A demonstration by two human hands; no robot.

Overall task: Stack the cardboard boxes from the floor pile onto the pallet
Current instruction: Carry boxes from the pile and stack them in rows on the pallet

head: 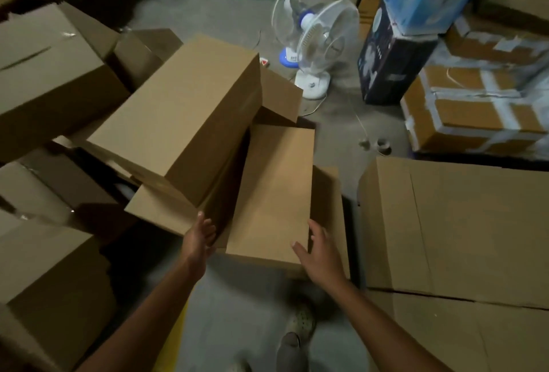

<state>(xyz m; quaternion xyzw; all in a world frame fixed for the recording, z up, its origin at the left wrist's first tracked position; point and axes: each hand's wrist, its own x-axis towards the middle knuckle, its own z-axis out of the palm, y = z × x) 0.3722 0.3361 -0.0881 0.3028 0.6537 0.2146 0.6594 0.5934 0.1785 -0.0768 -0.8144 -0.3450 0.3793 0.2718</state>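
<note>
There is still a lot to do, I think. Many cardboard boxes [50, 74] lie in a heap on the floor [237, 327], mostly on the left side. I cannot see a pallet for sure, so I cannot tell how many are stacked. The person reaches for one brown box [276, 193] in the middle of the heap, just ahead of their shoe [300, 321]. A long box [178, 110] leans over its left side. The left hand [200, 238] is by the box's left side, its grip wide open, holding nothing. The right hand [319, 253] rests on the near right corner, fingers spread, grip open too. The box looks not yet lifted.
</note>
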